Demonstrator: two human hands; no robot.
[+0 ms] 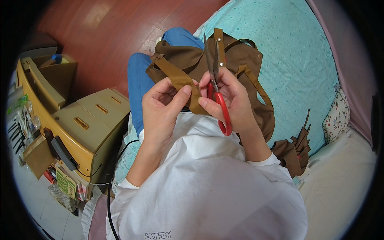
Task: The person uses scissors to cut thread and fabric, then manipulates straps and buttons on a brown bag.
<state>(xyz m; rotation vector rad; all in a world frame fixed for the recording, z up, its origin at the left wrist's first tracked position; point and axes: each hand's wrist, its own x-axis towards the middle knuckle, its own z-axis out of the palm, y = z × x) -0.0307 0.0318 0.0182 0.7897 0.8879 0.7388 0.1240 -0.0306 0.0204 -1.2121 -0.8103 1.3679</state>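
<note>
While brown cloth (176, 52) lies across blue trousers (139, 76), the left hand (161, 106) pinches a tan strap (173, 73) between thumb and fingers in front of a white shirt (208, 172), and the right hand (237, 98), just beside it, is wrapped around red-handled scissors (212, 72) (blades slightly parted, pointing away from the shirt). A turquoise sheet (298, 72) spreads at right.

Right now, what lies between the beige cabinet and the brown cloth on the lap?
A blue trouser leg lies between the beige cabinet and the brown cloth; the head view shows this.
</note>
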